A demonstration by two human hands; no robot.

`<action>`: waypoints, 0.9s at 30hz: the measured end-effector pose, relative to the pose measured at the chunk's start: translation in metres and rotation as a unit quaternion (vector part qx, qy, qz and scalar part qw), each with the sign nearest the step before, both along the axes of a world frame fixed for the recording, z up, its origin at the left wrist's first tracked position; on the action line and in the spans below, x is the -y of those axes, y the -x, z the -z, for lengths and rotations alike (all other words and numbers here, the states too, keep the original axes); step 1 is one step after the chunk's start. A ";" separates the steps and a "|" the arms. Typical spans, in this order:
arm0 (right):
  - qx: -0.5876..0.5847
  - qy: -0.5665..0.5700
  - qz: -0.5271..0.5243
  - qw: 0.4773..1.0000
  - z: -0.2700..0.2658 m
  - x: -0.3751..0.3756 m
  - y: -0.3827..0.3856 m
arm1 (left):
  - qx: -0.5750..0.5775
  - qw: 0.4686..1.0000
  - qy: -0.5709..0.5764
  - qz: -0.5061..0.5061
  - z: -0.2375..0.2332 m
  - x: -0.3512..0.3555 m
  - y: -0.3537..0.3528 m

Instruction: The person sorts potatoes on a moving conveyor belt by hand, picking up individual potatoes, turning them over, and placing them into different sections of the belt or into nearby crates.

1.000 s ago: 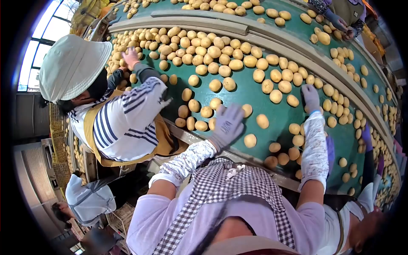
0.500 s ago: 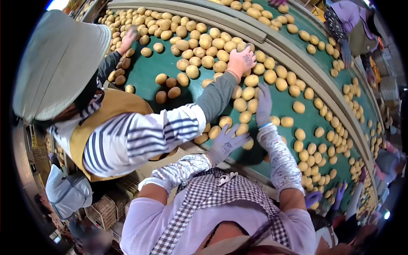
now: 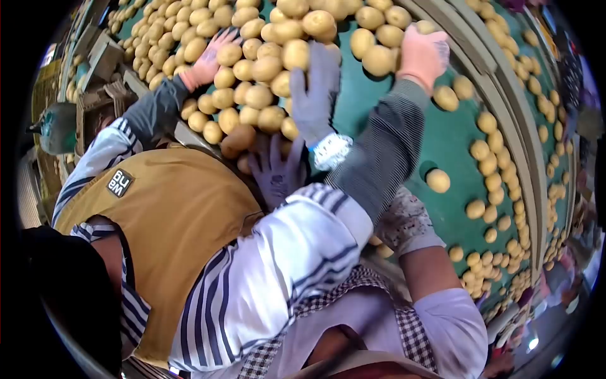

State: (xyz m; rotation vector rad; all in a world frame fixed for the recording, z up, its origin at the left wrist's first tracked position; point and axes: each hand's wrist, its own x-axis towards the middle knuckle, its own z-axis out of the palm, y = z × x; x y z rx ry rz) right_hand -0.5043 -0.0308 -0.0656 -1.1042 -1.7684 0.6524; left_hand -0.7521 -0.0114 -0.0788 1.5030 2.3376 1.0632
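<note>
My left hand (image 3: pixel 278 172), in a grey-lavender glove, lies with its fingers spread at the near edge of the potatoes, close by a darker brown potato (image 3: pixel 240 138). Farther forward, my right hand (image 3: pixel 317 95) in a matching glove rests against the pile, beside a pale potato (image 3: pixel 295 55), its thumb and fingers apart. Neither hand visibly grips anything. Part of my right forearm and most of my left arm are hidden by a co-worker's striped sleeve (image 3: pixel 271 252).
A co-worker in a tan apron (image 3: pixel 183 202) leans in from the left. Their pink-gloved hands reach to the pile (image 3: pixel 211 57) and a far potato (image 3: pixel 426 27). Potatoes lie on the green belt (image 3: pixel 404 145). A rail (image 3: pixel 505 107) runs along its far side.
My view has swung left. Both my hands have shifted left toward the denser pile, and the co-worker's arm now crosses over my arms. The co-worker's right hand is farther forward, at a potato.
</note>
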 end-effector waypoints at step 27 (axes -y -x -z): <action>-0.211 0.190 0.348 0.894 -0.115 0.367 -1.062 | -0.124 0.820 0.097 0.550 -0.181 0.519 -0.922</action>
